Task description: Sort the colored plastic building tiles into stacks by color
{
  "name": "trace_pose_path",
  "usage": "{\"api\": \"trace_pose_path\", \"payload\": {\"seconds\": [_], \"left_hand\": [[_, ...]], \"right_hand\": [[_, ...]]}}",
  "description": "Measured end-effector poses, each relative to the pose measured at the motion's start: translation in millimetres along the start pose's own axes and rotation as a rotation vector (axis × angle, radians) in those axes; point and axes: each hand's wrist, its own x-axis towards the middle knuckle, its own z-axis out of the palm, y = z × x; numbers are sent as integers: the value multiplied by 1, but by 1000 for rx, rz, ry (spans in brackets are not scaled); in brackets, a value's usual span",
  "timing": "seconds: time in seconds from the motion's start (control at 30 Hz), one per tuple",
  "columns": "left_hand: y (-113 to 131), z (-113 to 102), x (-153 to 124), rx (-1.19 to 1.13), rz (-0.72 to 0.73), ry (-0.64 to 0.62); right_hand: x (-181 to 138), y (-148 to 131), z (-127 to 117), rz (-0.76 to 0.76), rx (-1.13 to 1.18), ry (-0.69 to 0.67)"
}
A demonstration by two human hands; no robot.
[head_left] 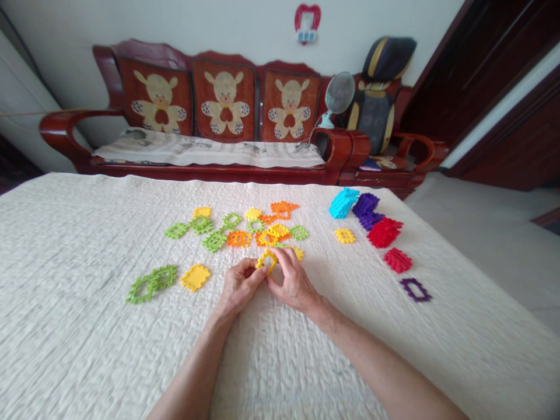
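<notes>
Pinches yellow notched frame (261,261) in fingertips of left hand (238,286) and right hand (296,284), well inside edges of quilted cloth (87,350); has bare room nearer, faces green tiles (214,240), orange tile (238,238) just beyond.

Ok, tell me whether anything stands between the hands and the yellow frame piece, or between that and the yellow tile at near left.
Nothing visible separates the left hand or the right hand from the yellow frame piece; both have fingers on it. Between it and the yellow tile stands the left hand itself.
</notes>
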Motion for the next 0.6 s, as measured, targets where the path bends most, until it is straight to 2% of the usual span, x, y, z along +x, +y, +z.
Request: {"api": "trace_pose_path", "payload": {"seconds": [0.17,0.3,0.6], "left_hand": [[2,-2,-1,142,30,30],[2,-3,0,139,19,69],[10,-4,-1,126,5,52]], "right_hand": [[0,4,-3,-26,-10,-35],[0,3,-4,-14,-38,9],[1,8,-4,-61,14,80]]}}
